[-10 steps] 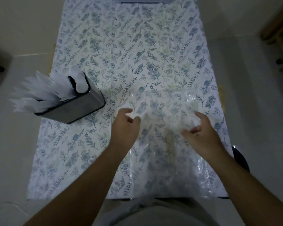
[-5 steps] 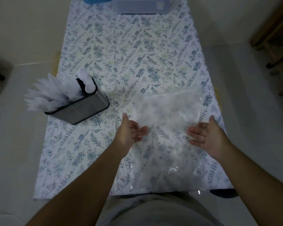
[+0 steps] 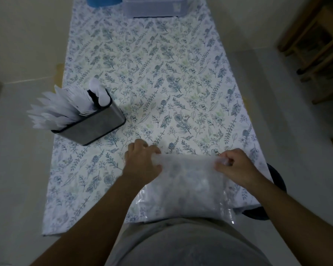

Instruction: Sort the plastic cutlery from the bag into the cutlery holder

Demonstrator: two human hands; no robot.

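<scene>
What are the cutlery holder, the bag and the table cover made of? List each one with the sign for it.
Cutlery holder: probably brushed metal, with a dull grey sheen and a dark rim.
Bag: thin clear plastic film; the pattern shows through it, and it crinkles and glints where the left hand and right hand grip its far edge.
Table cover: printed leaf pattern, matte; fabric or vinyl, I cannot tell which.

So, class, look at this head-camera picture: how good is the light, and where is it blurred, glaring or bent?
Head view: dim, bluish light overall; brightest patch on the tablecloth middle. The left hand and plastic bag are smeared by motion blur. Small glints of glare on the bag's near right corner. Wide-angle bending curves the table edges; corners darken. The cutlery holder stays fairly sharp.
</scene>
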